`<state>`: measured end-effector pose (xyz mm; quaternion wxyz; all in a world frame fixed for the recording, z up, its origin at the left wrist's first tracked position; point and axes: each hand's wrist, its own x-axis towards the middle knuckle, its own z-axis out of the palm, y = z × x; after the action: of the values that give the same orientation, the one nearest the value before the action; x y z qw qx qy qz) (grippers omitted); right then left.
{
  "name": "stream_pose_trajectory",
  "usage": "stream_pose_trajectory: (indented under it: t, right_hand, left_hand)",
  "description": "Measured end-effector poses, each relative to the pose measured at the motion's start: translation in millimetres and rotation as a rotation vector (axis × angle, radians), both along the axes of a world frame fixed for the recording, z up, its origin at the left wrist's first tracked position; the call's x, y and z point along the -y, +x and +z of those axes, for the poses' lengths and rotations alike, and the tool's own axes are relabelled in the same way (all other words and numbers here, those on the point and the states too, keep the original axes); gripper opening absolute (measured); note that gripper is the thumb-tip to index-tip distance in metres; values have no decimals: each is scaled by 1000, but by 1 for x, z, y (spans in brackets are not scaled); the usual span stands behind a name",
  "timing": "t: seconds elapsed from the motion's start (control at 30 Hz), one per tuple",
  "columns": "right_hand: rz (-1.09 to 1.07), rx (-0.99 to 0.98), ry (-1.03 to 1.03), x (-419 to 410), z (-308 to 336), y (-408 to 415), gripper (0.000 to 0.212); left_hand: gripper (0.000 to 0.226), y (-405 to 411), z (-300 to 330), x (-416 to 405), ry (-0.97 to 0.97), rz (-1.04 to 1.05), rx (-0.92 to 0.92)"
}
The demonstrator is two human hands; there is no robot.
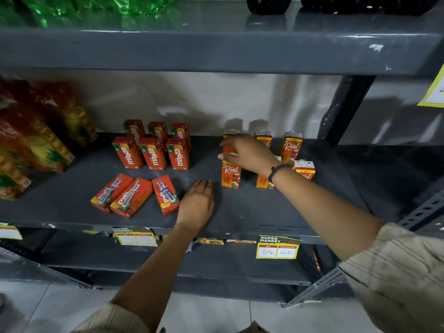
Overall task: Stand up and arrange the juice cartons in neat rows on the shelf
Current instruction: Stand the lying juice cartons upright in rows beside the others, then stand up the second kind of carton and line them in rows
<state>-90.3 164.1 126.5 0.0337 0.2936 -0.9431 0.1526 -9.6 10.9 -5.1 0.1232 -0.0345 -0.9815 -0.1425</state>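
Observation:
Six small red Maaza cartons (153, 153) stand in two rows of three on the grey shelf (264, 212). Three more Maaza cartons (134, 197) lie flat in front of them. To the right stand several orange Real cartons (291, 146), loosely spaced. My right hand (249, 152) reaches over them, with thumb and fingers closed around a rear Real carton (229, 150) just behind a front Real carton (231, 175). My left hand (197, 203) rests palm down on the shelf, holding nothing, just right of the nearest lying Maaza carton (165, 194).
Large red and yellow juice cartons (33, 140) fill the shelf's left end. The shelf above carries green bottles (96, 8) and dark bottles (269, 4). A dark upright post (343, 109) bounds the right side. Price tags (277, 247) hang on the front edge.

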Motion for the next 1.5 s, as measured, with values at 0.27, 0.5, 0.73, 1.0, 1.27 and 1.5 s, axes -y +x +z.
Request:
stream_pose_trajectory:
  t: [0.27,0.5,0.73,1.0,1.27,1.5]
  right_hand:
    - [-54,-129,-313,54,-9,48,22]
    - [197,-183,166,131,-40,67,37]
    - [454,-370,639,144,-59,65,45]
    - [666,-436,763,156,-63,71,24]
    - [478,-265,692,147,-65,67,39]
    - [-161,-114,-49,157,-73,74,50]
  left_hand:
    - [32,35,31,76,-43,-124,-246]
    - [33,53,44,208,16,75,-224]
    - [40,48,28,296,64,214,-83]
    - [40,17,7,309,12,112,120]
    - [34,11,-7,307,28,87,113]
    - [35,11,-7,307,28,82,109]
